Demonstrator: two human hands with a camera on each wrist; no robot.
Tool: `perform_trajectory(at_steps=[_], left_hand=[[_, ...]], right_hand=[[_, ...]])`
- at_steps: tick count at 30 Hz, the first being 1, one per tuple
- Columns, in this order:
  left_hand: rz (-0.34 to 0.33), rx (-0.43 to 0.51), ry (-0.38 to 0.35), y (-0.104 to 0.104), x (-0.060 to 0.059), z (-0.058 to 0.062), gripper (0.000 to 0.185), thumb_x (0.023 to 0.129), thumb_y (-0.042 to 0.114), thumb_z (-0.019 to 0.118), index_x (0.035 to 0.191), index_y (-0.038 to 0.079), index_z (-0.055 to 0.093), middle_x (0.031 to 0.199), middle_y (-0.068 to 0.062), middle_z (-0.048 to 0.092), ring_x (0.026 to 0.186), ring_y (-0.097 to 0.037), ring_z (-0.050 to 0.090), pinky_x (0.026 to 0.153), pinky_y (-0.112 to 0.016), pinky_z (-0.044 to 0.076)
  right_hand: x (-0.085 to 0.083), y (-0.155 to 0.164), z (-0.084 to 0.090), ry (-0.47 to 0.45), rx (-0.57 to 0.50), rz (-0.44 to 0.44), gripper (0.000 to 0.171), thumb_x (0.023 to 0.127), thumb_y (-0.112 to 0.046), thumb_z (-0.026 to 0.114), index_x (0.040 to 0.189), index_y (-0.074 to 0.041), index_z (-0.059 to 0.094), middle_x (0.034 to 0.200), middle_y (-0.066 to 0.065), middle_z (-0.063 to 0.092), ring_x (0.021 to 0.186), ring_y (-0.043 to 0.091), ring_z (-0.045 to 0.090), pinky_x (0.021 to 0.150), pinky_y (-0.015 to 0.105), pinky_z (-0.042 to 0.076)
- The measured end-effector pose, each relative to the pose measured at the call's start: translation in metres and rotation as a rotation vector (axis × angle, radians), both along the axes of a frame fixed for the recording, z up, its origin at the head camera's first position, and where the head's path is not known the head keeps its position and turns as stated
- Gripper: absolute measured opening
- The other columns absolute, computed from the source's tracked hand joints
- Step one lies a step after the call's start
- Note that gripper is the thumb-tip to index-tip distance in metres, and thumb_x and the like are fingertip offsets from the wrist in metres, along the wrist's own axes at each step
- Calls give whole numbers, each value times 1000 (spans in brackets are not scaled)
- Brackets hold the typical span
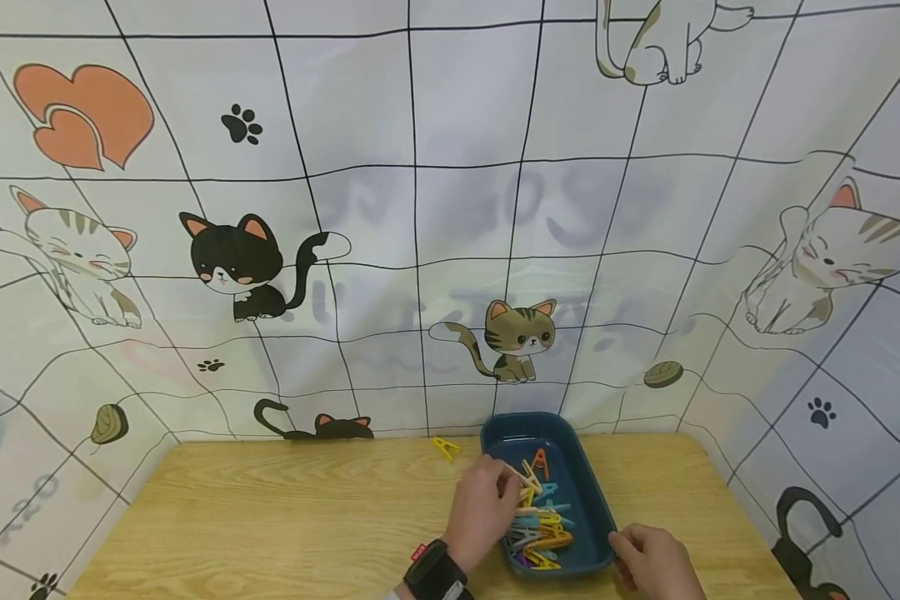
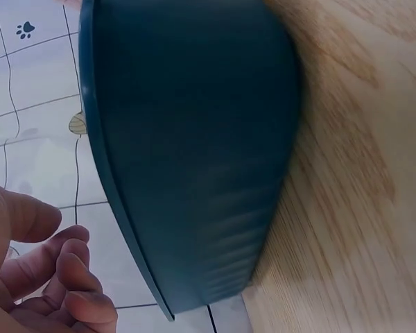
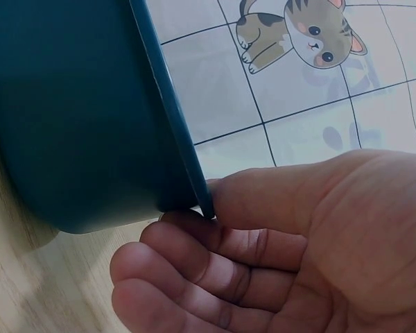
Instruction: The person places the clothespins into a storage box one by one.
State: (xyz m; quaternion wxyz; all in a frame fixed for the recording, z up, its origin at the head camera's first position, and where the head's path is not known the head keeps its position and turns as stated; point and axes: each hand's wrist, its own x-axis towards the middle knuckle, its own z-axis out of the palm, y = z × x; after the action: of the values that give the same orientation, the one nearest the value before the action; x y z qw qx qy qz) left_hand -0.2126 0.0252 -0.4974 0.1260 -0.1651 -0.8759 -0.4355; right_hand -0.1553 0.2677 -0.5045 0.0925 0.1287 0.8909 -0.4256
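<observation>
A blue tray (image 1: 581,483) of coloured pegs (image 1: 540,525) is being worked at the near right of a wooden tabletop (image 1: 285,508), against a backdrop (image 1: 420,208) printed with cartoon cats. The left hand (image 1: 483,512) is being held over the tray's left rim, its fingers (image 1: 506,483) curled and pinching a pale peg (image 1: 527,477) at the top of the pile. In the left wrist view only curled fingertips are being shown beside the tray's outer wall (image 2: 194,152), so the pinch itself is being seen from the head view alone. The right hand (image 1: 656,562) is being kept at the tray's near right corner, where the rim (image 3: 173,132) is being gripped between thumb and curled fingers (image 3: 194,263). A single yellow peg (image 1: 445,447) is being left on the tabletop, just beside the tray's far left corner and apart from both hands. A dark watch (image 1: 435,573) is being worn on the left wrist.
</observation>
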Motion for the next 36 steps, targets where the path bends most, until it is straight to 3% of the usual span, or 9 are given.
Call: perform_trajectory(at_steps=[12, 18, 26, 33, 36], left_hand=[[134, -76, 83, -20, -13, -5, 24, 91, 1, 69, 71, 12, 61, 73, 5, 49, 64, -4, 41, 56, -20, 36], [184, -70, 68, -33, -29, -7, 26, 93, 2, 66, 69, 11, 62, 72, 3, 48, 62, -6, 42, 55, -22, 35], [237, -83, 77, -48, -51, -16, 42, 93, -1, 65, 59, 13, 47, 62, 5, 37, 52, -7, 31, 51, -22, 26], [322, -145, 49, -53, -64, -28, 40, 89, 2, 72, 57, 13, 50, 62, 3, 44, 53, -8, 37, 48, -24, 31], [346, -166, 35, -54, -68, -32, 45, 88, 3, 73, 54, 13, 46, 61, 3, 42, 52, -10, 36, 48, -25, 30]], right_hand=[[0, 1, 0, 8, 7, 1, 30, 102, -12, 60, 74, -5, 61, 63, 2, 60, 59, 19, 56, 61, 35, 49], [-1, 0, 1, 11, 15, 0, 30, 102, -12, 60, 73, -5, 61, 63, 2, 60, 58, 19, 57, 61, 34, 48], [0, 0, 1, 17, 32, 13, 31, 103, -14, 60, 73, -6, 61, 61, 2, 59, 58, 19, 55, 63, 35, 47], [0, -1, 0, 20, 29, 7, 31, 102, -14, 60, 72, -7, 61, 61, 2, 59, 57, 19, 56, 63, 35, 47], [0, -1, 0, 20, 30, 7, 31, 102, -14, 60, 72, -7, 61, 61, 2, 59, 57, 19, 55, 62, 35, 47]])
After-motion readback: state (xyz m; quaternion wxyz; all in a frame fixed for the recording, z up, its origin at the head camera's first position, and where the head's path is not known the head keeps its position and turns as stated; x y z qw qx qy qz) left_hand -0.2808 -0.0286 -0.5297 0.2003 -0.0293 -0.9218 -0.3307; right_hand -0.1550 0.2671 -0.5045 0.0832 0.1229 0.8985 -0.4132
